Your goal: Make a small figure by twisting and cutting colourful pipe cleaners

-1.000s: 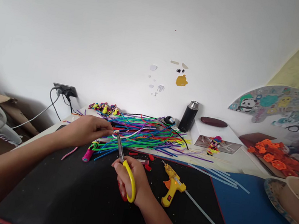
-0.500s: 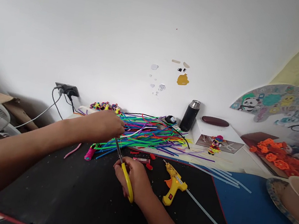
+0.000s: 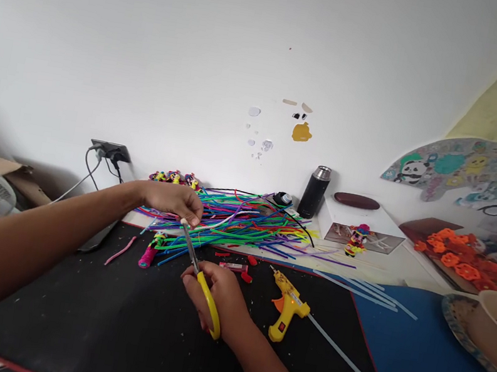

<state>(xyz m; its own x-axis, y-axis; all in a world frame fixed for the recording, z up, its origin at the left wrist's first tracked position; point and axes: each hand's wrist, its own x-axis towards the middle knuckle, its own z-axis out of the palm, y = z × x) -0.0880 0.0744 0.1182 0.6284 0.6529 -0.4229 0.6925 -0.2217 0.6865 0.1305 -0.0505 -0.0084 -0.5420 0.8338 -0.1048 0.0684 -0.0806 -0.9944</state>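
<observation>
Since half a second ago, the left hand (image 3: 174,200) has turned and drawn slightly left, and the scissors (image 3: 193,256) have swung left with it, baring a pale piece (image 3: 184,221) at the blade tips. In the head view, the left hand's fingertips are drawn together and appear to pinch that piece, above the far left part of the black mat (image 3: 135,319). It is too small to tell its shape. The right hand (image 3: 224,299) is curled around the scissors' handles, nearer and to the right; whether the blades are fully closed, I cannot tell. Beyond lies a heap of coloured stems (image 3: 232,228), with a pink figure (image 3: 147,258) on its near left and a yellow glue gun (image 3: 289,310) well to the right. I judge the step to be trimming; the next move calls for a steady pinch, fingertips clear of the blades, and a small, exact snip.
</observation>
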